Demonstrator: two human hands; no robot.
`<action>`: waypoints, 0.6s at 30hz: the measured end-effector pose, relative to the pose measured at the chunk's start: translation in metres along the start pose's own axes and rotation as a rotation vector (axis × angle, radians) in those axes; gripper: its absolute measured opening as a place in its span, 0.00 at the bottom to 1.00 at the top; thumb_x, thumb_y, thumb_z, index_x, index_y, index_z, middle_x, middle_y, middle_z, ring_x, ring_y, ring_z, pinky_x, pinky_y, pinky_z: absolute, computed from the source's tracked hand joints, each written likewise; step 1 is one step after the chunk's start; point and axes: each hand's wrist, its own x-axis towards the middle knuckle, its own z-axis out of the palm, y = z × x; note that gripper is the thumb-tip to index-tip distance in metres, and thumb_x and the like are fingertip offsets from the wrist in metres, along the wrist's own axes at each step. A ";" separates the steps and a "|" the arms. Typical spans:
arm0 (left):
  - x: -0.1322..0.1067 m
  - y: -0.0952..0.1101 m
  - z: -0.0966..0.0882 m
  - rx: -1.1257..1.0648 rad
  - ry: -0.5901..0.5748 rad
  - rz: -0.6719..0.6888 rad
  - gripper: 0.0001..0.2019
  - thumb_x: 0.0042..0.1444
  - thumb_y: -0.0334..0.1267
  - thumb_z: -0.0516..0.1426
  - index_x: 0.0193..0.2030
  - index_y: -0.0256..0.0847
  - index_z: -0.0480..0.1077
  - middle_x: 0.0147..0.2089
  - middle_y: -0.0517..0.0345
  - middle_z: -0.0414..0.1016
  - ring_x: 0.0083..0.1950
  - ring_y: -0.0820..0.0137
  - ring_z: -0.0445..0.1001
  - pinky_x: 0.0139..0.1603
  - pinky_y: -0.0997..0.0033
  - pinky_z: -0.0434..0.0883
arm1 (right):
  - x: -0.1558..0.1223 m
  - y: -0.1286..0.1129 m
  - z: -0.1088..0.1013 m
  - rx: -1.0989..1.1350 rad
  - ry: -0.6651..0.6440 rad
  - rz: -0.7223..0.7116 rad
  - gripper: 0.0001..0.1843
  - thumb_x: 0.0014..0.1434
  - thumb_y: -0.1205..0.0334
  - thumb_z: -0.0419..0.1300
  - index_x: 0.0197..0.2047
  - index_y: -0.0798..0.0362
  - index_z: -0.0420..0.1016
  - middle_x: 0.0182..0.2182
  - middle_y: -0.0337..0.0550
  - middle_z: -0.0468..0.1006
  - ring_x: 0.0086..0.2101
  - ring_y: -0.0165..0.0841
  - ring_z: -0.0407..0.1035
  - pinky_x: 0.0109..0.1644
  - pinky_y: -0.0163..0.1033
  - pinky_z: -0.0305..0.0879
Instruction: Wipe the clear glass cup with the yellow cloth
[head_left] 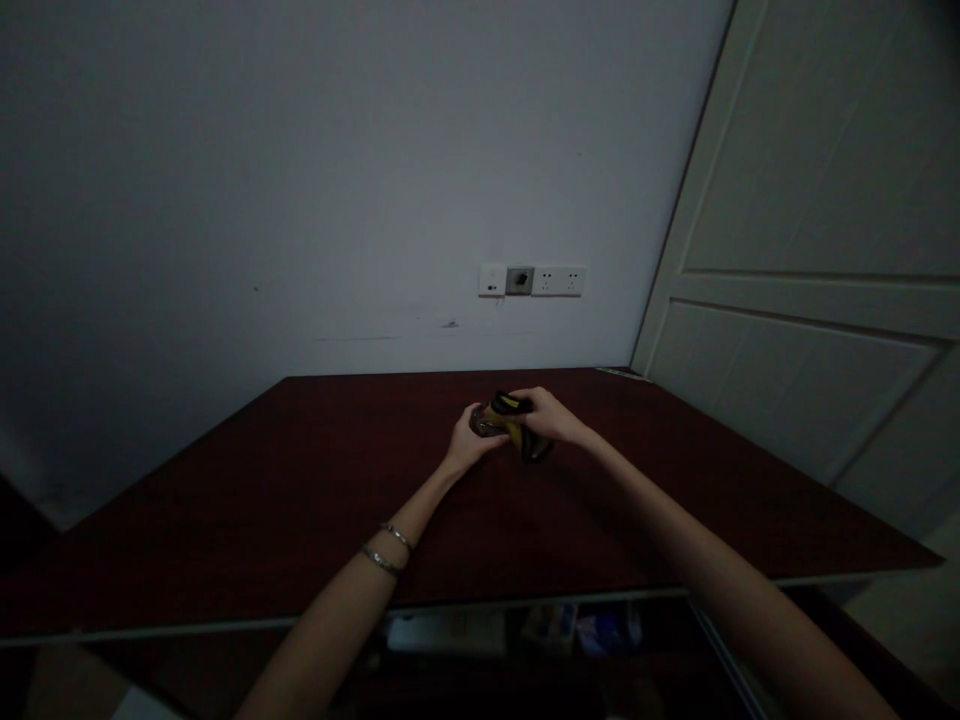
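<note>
Left hand (466,446) is closed round one end of a small yellow-and-black thing (511,420), right hand (551,416) grips the other end from above. It's btw the two hands, at the far middle of the dark red table (300,480). Can't tell if it touches the top, and it's too dim + small to ID tbh. Two bracelets (388,548) on the left wrist. Wall sockets (534,281) behind, door (817,250) on the right.

yellow-black object (511,410) partly covered, too dim to identify, items below (551,628) blurred
</note>
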 end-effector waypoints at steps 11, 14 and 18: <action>-0.003 0.007 0.000 -0.012 -0.076 -0.054 0.35 0.31 0.38 0.67 0.49 0.33 0.62 0.44 0.48 0.71 0.45 0.65 0.71 0.50 0.63 0.66 | 0.024 0.030 -0.020 -0.037 -0.146 -0.193 0.30 0.40 0.82 0.49 0.46 0.55 0.72 0.43 0.43 0.76 0.43 0.34 0.69 0.49 0.39 0.62; -0.004 0.009 0.000 -0.009 -0.084 -0.056 0.35 0.31 0.38 0.67 0.49 0.33 0.62 0.44 0.48 0.71 0.45 0.65 0.70 0.50 0.63 0.66 | 0.031 0.038 -0.024 -0.097 -0.169 -0.192 0.30 0.39 0.82 0.48 0.46 0.56 0.71 0.43 0.45 0.75 0.44 0.35 0.68 0.50 0.39 0.61; -0.004 0.011 0.001 -0.024 -0.085 -0.065 0.36 0.31 0.38 0.67 0.49 0.34 0.62 0.45 0.49 0.71 0.46 0.65 0.70 0.50 0.64 0.65 | 0.036 0.041 -0.029 -0.118 -0.148 -0.156 0.31 0.39 0.82 0.47 0.45 0.55 0.71 0.43 0.43 0.75 0.44 0.35 0.68 0.50 0.39 0.61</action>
